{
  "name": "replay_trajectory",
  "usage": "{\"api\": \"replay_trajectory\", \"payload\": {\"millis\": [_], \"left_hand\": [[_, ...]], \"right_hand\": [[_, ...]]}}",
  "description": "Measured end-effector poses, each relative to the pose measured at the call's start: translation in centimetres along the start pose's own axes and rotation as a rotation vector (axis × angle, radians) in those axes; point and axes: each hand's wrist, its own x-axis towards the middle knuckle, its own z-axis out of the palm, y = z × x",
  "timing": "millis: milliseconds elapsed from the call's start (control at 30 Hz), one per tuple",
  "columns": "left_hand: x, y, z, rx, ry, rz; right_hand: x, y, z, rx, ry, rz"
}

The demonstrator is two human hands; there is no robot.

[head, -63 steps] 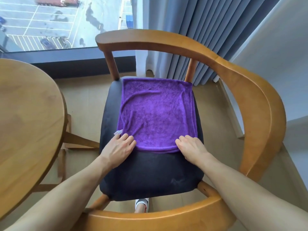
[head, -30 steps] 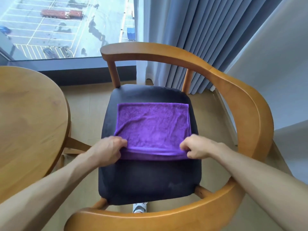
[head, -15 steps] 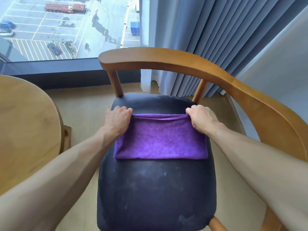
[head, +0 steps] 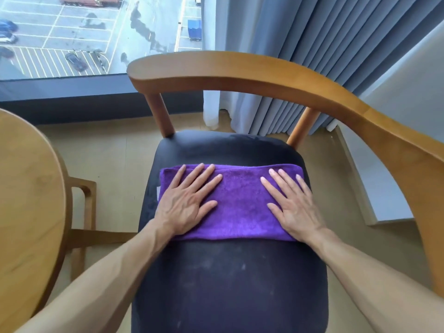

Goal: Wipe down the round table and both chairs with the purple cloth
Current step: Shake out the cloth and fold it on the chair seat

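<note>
Hands first: our left hand (head: pixel 186 203) lies flat with fingers spread, palm down on the left part of the purple cloth (head: pixel 240 203), gripping nothing. Our right hand (head: pixel 292 205) does the same on the right part, fingers splayed and pointing toward the chair back, palm pressed to the fabric. Both forearms reach in from the bottom corners of the view.

Between and around our hands, the cloth is folded into a wide band that runs across the middle of the seat (head: pixel 230 284). Its far edge shows a doubled fold line, and its near edge sits straight across the dark cushion. A small pale tag pokes out at the cloth's left end, just beside our left wrist side.

Pale dusty smudges mark the bare dark seat in front of the cloth. Around the seat curves the wooden frame of the chair (head: pixel 240 68), its backrest rail on two slanted posts, its arm sweeping down on our right.

To our left, the rounded edge of the wooden surface (head: pixel 28 200) stands near the chair without touching it. Beyond the chair hang grey curtains (head: pixel 300 56), and a window (head: pixel 96 32) looks down on a parking lot.
</note>
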Motion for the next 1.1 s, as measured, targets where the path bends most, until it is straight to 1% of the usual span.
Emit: {"api": "replay_trajectory", "payload": {"millis": [100, 133, 167, 200, 233, 267, 333, 367, 400, 467, 567, 633, 700, 767, 833, 933, 1000, 1100], "left_hand": [[0.0, -0.1, -0.2, -0.042, 0.032, -0.009], [-0.7, 0.0, -0.5, -0.067, 0.076, -0.062], [-1.5, 0.1, -0.9, -0.097, 0.136, -0.164], [-2.3, 0.0, -1.4, -0.132, 0.207, -0.309], [-2.9, -0.1, -1.8, -0.173, 0.266, -0.482], [-3.5, 0.0, -2.2, -0.244, 0.291, -0.666], [-4.1, 0.3, -3.0, -0.512, 0.246, -0.987], [-4.0, 0.2, -3.3, -0.638, 0.181, -1.111], [-3.7, 0.1, -3.6, -0.715, 0.105, -1.2], [-2.8, -0.3, -4.1, -0.765, -0.007, -1.272], [-1.7, -0.4, -4.7, -0.892, -0.06, -1.285], [-1.5, -0.2, -4.9, -1.017, -0.103, -1.286], [-1.4, -0.2, -5.2, -1.079, -0.15, -1.276], [-1.3, -0.2, -5.7, -1.068, -0.161, -1.238], [-1.0, 0.4, -6.5, -1.003, -0.156, -1.162], [0.3, 2.6, -8.2, -0.918, -0.088, -0.971], [1.8, 4.9, -9.5, -0.833, -0.05, -0.811], [4.9, 9.6, -10.6, -0.735, -0.023, -0.61]], "right_hand": [[0.4, -0.4, -0.1, 0.0, -0.028, 0.013], [0.3, -1.1, -0.4, 0.008, -0.036, 0.025], [0.1, -1.6, -0.7, 0.019, -0.031, 0.047], [0.0, -2.2, -1.3, 0.037, -0.014, 0.077], [-0.1, -2.9, -1.9, 0.071, 0.009, 0.107], [-0.1, -3.8, -2.5, 0.117, 0.04, 0.125], [-0.3, -6.3, -3.5, 0.223, 0.103, 0.139], [-0.3, -7.8, -4.0, 0.271, 0.12, 0.139], [-0.3, -9.4, -4.3, 0.314, 0.127, 0.131], [-0.3, -12.0, -4.4, 0.38, 0.117, 0.106], [-0.8, -14.0, -4.1, 0.469, 0.061, 0.153], [-1.3, -14.4, -4.1, 0.546, 0.062, 0.238], [-2.2, -14.8, -4.3, 0.6, 0.08, 0.289], [-3.2, -15.1, -4.6, 0.635, 0.09, 0.306], [-4.0, -15.2, -4.9, 0.639, 0.092, 0.297], [-4.8, -15.4, -5.2, 0.649, 0.116, 0.311], [-5.2, -15.1, -5.5, 0.749, 0.188, 0.43], [-5.9, -12.9, -6.3, 0.941, 0.329, 0.796]]}}
